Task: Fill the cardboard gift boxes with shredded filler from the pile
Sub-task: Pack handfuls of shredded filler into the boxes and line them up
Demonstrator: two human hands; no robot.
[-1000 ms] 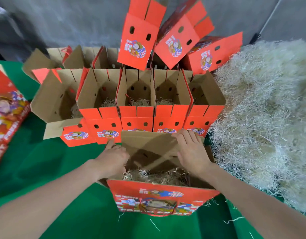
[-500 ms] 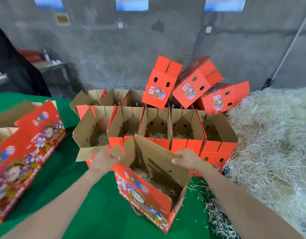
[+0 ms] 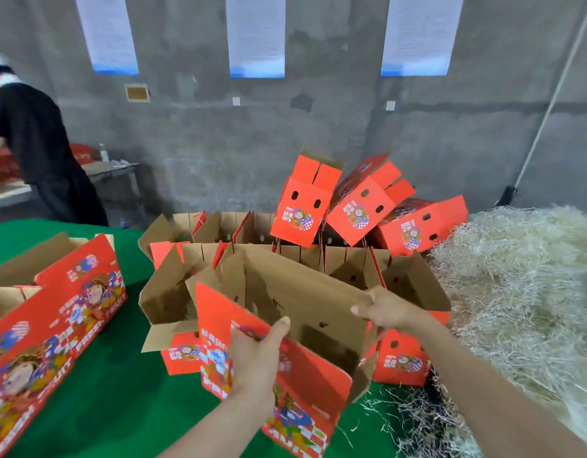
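Both hands are on the big gift box (image 3: 318, 385), tilted, mouth up toward the camera, over the green table (image 3: 104, 391). Left hand (image 3: 256, 355) clamps the near red wall, thumb at the rim. Right hand (image 3: 384, 312) pinches the far flap's corner, probably to keep it open and steer it. Filler pile (image 3: 523, 292) sits just right of the right forearm, untouched. Box interior is in shadow, so fill level is unclear.

Gift box (image 3: 312, 375) orange-red outside, with a multicoloured cartoon print and red, white and blue checks, plain kraft brown inside, like the stacked boxes (image 3: 361, 206); tablecloth (image 3: 97, 391) solid green; shredded filler (image 3: 523, 292) pale straw-cream; wall (image 3: 351, 110) mottled grey; wall sheets (image 3: 256, 34) white, blue-banded below.
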